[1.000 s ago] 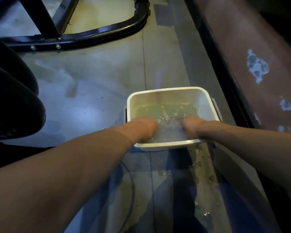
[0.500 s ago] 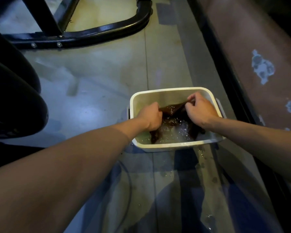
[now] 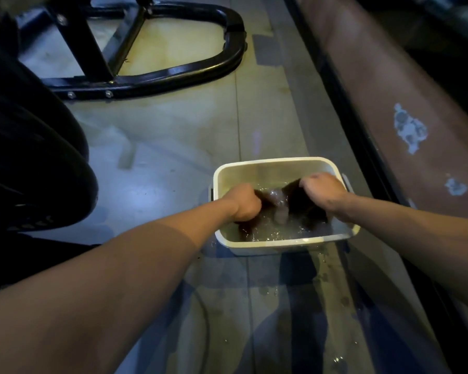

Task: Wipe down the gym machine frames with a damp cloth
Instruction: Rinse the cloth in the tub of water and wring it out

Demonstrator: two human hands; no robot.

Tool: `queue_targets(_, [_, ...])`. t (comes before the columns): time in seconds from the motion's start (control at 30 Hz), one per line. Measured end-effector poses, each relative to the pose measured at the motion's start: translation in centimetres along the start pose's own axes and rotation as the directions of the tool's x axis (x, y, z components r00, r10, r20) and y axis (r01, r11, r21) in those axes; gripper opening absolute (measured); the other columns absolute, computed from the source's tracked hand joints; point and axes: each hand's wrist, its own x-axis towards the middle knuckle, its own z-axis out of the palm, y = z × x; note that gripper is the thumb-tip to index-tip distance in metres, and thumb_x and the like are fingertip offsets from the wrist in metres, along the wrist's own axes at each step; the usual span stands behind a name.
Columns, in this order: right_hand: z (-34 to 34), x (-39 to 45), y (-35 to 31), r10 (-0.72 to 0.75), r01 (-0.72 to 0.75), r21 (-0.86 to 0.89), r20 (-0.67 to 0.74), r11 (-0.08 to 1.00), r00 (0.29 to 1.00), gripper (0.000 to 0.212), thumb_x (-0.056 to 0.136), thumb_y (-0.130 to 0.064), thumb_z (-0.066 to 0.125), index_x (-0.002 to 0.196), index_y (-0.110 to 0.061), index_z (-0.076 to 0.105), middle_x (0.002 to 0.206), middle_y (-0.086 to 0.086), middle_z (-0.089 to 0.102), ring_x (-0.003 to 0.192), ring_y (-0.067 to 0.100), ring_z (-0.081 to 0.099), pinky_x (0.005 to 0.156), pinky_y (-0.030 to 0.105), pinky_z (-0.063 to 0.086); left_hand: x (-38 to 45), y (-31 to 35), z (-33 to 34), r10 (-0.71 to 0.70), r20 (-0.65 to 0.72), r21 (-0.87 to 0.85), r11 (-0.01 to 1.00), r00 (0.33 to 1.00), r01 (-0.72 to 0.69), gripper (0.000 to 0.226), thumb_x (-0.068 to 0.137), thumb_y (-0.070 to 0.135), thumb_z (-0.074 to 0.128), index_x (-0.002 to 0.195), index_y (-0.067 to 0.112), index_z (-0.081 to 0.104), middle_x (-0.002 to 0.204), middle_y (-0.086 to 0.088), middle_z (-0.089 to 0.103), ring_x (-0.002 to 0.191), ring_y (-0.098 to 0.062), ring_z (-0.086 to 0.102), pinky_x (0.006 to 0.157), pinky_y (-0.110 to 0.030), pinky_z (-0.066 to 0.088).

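A white rectangular tub point(image 3: 270, 165) of murky water stands on the concrete floor. A dark brown cloth point(image 3: 295, 197) is stretched in the water between both hands. My left hand point(image 3: 243, 202) grips its left end at the tub's left side. My right hand point(image 3: 322, 191) grips its right end, held a little higher near the far right corner. The lower part of the cloth is under water. The black gym machine frame point(image 3: 173, 72) lies on the floor at the top left, well beyond the tub.
A black padded machine part point(image 3: 33, 157) bulks at the left. A brown wall point(image 3: 405, 109) with chipped paint and a dark base strip runs along the right. Water splashes point(image 3: 322, 279) wet the floor in front of the tub.
The cloth was under water a second ago; both hands have since pulled it up and now hold it spread slightly wider in the water. The camera has tilted up a bit.
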Motion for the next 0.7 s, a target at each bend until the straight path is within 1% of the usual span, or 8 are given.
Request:
queue_targets(0.07, [-0.6,0.3,-0.1,0.006,0.006,0.084,-0.141,0.996,0.990,0.030,0.096,-0.032,0.041,0.098,-0.016,0.067,0.107,0.007,0.066,0.100,0.029,0.059,0.085,0.038,0.044,0.0,0.1,-0.5,-0.033,-0.088,-0.158,0.987,0.996,0.018,0.031,0.100,0.012,0.038,0.108,0.002,0.066,0.101,-0.016,0.067,0.084,-0.025,0.058,0.072,-0.033,0.044])
queue_targets(0.17, [-0.6,-0.3,0.0,-0.024,0.045,0.123,-0.168,0.991,0.985,0.018,0.097,-0.031,0.050,0.113,-0.025,0.056,0.102,0.004,0.061,0.098,0.026,0.059,0.085,0.035,0.046,0.2,0.2,-0.7,-0.024,-0.150,-0.118,0.993,0.988,0.006,0.027,0.100,0.019,0.043,0.108,0.003,0.063,0.094,-0.012,0.066,0.084,-0.025,0.061,0.067,-0.033,0.044])
queue_targets(0.27, [-0.1,-1.4,0.8,-0.115,0.118,-0.118,0.034,0.986,0.993,0.028,0.097,-0.015,0.059,0.122,-0.023,0.051,0.098,0.003,0.062,0.094,0.025,0.060,0.078,0.030,0.045,-0.2,0.2,-0.4,0.046,-0.030,0.170,0.985,0.998,-0.040,0.017,0.098,0.015,0.052,0.109,0.007,0.063,0.102,-0.011,0.064,0.098,-0.030,0.063,0.078,-0.034,0.050])
queue_targets(0.37, [0.7,-1.7,2.0,-0.118,0.246,-0.448,0.295,0.859,0.948,0.027,0.091,-0.008,0.061,0.111,-0.023,0.072,0.111,0.004,0.071,0.104,0.026,0.065,0.088,0.031,0.052,-1.3,-0.2,0.7,0.092,0.210,0.532,0.825,0.973,-0.192,0.023,0.097,0.013,0.057,0.117,0.008,0.069,0.113,-0.012,0.068,0.096,-0.029,0.062,0.083,-0.033,0.049])
queue_targets(0.47, [0.7,-2.0,1.9,-0.045,0.286,-0.548,0.411,0.786,0.911,0.019,0.089,-0.005,0.065,0.088,-0.022,0.073,0.101,0.003,0.072,0.102,0.025,0.066,0.084,0.028,0.051,-1.7,-0.4,1.1,0.049,0.269,0.595,0.777,0.962,-0.206,0.024,0.097,0.011,0.061,0.120,0.007,0.068,0.110,-0.011,0.066,0.090,-0.026,0.057,0.086,-0.033,0.050])
queue_targets(0.57, [0.0,-1.9,0.9,-0.028,0.258,-0.488,0.431,0.834,0.902,0.017,0.094,-0.007,0.064,0.094,-0.018,0.077,0.100,0.002,0.071,0.100,0.024,0.064,0.083,0.027,0.048,-1.9,0.5,0.3,0.006,0.208,0.452,0.886,0.978,-0.102,0.022,0.099,0.013,0.056,0.114,0.004,0.070,0.108,-0.013,0.068,0.097,-0.030,0.063,0.087,-0.034,0.053])
queue_targets(0.63, [-0.9,-1.7,0.5,-0.079,0.210,-0.346,0.357,0.915,0.931,0.030,0.096,-0.003,0.055,0.107,-0.016,0.080,0.106,-0.001,0.070,0.106,0.021,0.062,0.092,0.025,0.047,-2.1,1.2,-0.5,-0.019,0.120,0.234,0.972,0.993,-0.010,0.026,0.100,0.011,0.048,0.112,0.002,0.069,0.110,-0.016,0.068,0.100,-0.031,0.064,0.088,-0.037,0.054])
queue_targets(0.7, [-2.1,-2.1,-0.4,-0.114,0.150,-0.138,0.240,0.979,0.964,0.036,0.099,-0.002,0.048,0.114,-0.013,0.078,0.109,-0.004,0.067,0.108,0.017,0.059,0.095,0.021,0.044,-2.6,1.4,-1.2,-0.046,0.051,-0.032,0.998,0.998,0.047,0.027,0.097,0.006,0.043,0.102,-0.002,0.068,0.096,-0.018,0.067,0.086,-0.031,0.064,0.079,-0.038,0.055])
